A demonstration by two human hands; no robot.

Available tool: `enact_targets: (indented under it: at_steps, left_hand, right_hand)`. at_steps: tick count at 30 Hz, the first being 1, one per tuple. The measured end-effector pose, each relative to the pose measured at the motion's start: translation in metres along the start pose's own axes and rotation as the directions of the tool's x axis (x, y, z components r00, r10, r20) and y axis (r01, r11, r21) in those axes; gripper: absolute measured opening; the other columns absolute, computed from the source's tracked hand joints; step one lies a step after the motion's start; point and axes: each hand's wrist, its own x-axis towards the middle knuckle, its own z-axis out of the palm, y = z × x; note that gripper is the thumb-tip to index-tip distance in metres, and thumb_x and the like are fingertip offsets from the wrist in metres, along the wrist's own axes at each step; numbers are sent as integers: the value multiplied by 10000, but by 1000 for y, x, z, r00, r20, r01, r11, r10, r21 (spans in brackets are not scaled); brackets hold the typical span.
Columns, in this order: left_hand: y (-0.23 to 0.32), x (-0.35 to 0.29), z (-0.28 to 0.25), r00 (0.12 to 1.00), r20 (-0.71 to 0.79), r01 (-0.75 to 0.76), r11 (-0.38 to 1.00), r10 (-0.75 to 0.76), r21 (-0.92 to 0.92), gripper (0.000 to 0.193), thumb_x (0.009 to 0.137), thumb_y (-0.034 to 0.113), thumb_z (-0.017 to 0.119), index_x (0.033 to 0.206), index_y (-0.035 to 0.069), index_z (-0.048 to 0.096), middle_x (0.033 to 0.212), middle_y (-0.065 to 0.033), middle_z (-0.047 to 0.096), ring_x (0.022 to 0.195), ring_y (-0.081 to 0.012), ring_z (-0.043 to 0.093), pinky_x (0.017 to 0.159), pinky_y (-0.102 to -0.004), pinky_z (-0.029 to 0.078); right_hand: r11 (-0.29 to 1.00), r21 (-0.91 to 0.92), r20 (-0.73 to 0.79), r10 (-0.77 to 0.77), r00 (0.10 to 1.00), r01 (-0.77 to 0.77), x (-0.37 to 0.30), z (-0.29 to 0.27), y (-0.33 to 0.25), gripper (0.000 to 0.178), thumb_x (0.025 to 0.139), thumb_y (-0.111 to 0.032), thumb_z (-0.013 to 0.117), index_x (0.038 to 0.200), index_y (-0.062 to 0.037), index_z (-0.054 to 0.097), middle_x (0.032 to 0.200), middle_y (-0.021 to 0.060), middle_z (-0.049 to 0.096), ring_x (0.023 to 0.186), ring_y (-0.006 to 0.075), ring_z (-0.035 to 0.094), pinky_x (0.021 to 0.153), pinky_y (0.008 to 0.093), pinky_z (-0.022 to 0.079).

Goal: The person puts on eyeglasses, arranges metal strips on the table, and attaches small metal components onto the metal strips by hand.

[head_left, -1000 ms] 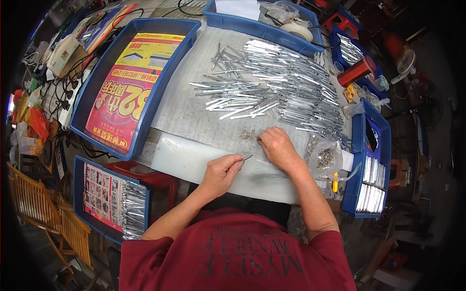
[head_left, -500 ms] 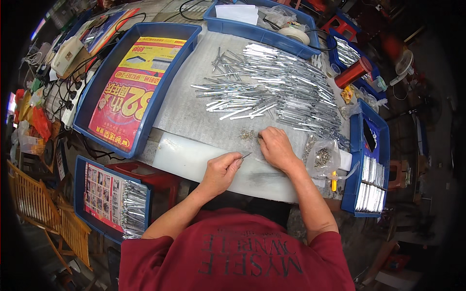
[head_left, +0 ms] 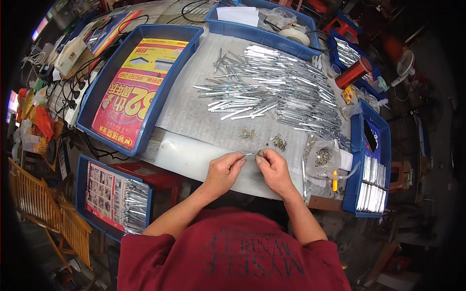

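Observation:
My left hand (head_left: pixel 224 170) is closed in a pinch on a thin metal pin (head_left: pixel 249 154), whose tip points right. Close beside that tip is my right hand (head_left: pixel 274 170), its thumb and fingers pressed together; whatever they hold is too small to name. Both hands are over a pale smooth board (head_left: pixel 187 154) along the near edge of the table. Just beyond them lie a loose heap of tiny brassy parts (head_left: pixel 247 133) and a denser heap of small metal parts (head_left: pixel 279 142). Many slim silvery metal strips (head_left: pixel 296 82) are spread farther back.
Left stands a blue tray (head_left: pixel 167 87) lined with a printed sheet; below it, another blue tray (head_left: pixel 81 186) holds strips. At right are a clear bag of small parts (head_left: pixel 324 157), a yellow cutter (head_left: pixel 334 182) and a blue tray of strips (head_left: pixel 357 160). A blue bin (head_left: pixel 262 33) stands behind.
My right hand has come nearer to me and toward my left hand, uncovering the denser heap. The pin in my left hand now reaches close to the right fingertips.

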Motion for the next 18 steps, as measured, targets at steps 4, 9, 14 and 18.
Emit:
enact_targets:
  at_steps: [4,9,14,18]
  left_hand:
    - [2,-2,1,992,26,128,988,-127,-88,106,765,20,573,858,-30,571,643,-47,567,540,-64,499,477,-205,404]
    - [2,-5,7,985,40,173,970,-169,-170,103,780,29,567,865,-30,564,625,-17,550,525,-36,482,450,-185,399]
    - [3,-5,10,985,36,172,967,-168,-189,100,783,29,563,866,-28,562,632,-21,557,521,-33,483,446,-179,409]
    - [3,-5,12,988,24,153,977,-151,-151,96,777,19,568,862,-25,563,639,-22,559,526,-35,485,450,-183,408]
  right_hand:
    - [996,80,-25,32,999,-30,-3,5,2,139,769,-95,512,790,42,506,694,130,511,617,191,479,574,295,387]
    - [995,93,-32,37,999,-34,-5,7,-1,136,773,-93,510,787,41,504,671,113,502,595,157,465,546,284,382]
    - [991,135,-28,30,999,-26,-6,10,0,112,798,-92,496,775,18,489,665,34,446,603,96,403,533,241,347]
    - [988,155,-20,30,999,-26,-7,10,1,103,822,-92,483,773,-2,482,671,-40,398,618,40,348,529,197,316]
